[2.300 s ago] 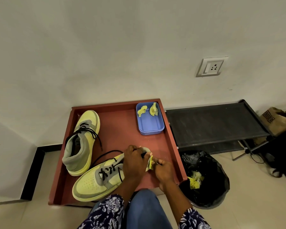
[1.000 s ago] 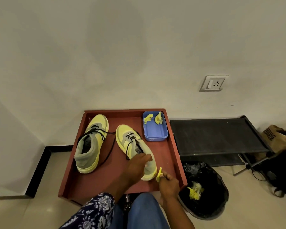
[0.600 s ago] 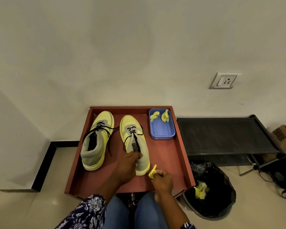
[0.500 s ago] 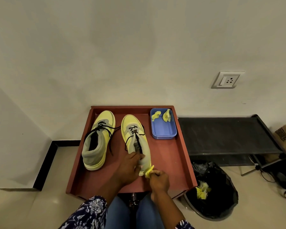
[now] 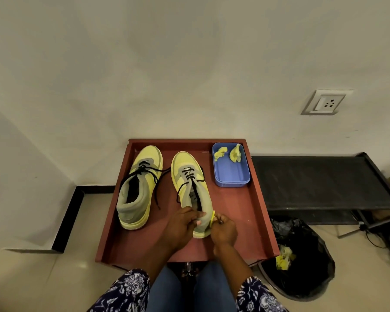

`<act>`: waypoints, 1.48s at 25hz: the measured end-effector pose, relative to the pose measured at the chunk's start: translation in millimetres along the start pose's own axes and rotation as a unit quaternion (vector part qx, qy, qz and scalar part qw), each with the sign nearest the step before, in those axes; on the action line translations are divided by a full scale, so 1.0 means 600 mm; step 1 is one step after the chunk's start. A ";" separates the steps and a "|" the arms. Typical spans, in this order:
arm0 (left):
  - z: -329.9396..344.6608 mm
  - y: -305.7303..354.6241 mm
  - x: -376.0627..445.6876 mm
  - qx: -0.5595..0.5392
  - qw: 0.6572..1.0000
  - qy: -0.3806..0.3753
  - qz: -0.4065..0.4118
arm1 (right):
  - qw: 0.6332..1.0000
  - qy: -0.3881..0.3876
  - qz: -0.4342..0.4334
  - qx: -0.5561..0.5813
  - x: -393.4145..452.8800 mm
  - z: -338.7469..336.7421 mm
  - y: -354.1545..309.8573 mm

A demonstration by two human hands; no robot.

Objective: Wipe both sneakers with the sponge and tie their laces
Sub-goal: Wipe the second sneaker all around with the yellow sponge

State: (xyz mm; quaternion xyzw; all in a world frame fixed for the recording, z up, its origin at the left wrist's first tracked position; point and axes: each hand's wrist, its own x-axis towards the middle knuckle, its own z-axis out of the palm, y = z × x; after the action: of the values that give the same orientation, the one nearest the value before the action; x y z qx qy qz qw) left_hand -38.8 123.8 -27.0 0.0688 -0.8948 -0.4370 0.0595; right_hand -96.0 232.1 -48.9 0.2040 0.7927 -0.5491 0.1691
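Head view looks steeply down, fairly near, at the tray point(image 5: 260, 212).

Both sneakers, left sneaker point(image 5: 142, 188) and right sneaker point(image 5: 190, 188), are neon yellow-green with grey panels and collars, black laces point(image 5: 154, 174), pale yellow soles; the sponge piece point(image 5: 212, 218) pinched at the right sneaker's heel is bright yellow, same as the two sponge scraps point(image 5: 227, 153) in the periwinkle-blue plastic box point(image 5: 232, 174). Tray point(image 5: 234, 210) is reddish-brown, wall point(image 5: 167, 64) off-white with a white socket plate point(image 5: 325, 102), floor tiles point(image 5: 43, 282) beige with black skirting point(image 5: 70, 212). Rack point(image 5: 320, 181) is black, bin liner point(image 5: 311, 266) black with yellow scraps inside, sleeves point(image 5: 124, 291) navy with white floral print, jeans point(image 5: 187, 291) blue.
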 end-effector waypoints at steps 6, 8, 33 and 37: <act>0.004 0.003 -0.002 -0.004 1.000 0.021 -0.006 | 0.998 -0.021 -0.010 -0.056 -0.002 0.010 0.045; 0.004 0.003 -0.002 -0.005 1.000 0.024 -0.008 | 0.998 -0.024 0.034 -0.039 -0.016 0.026 0.054; -0.001 0.046 0.010 0.090 0.988 -0.026 -0.120 | 0.990 -0.126 0.046 0.037 0.059 -0.030 -0.038; 0.036 0.112 0.022 0.033 0.986 0.033 -0.163 | 0.992 -0.124 -0.001 0.028 0.026 -0.075 -0.052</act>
State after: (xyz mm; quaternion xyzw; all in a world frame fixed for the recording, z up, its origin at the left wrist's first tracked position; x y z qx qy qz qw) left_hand -60.4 179.0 13.5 0.2299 -0.8833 -0.4083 0.0142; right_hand -127.4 266.9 -16.2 0.1379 0.7501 -0.5925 0.2595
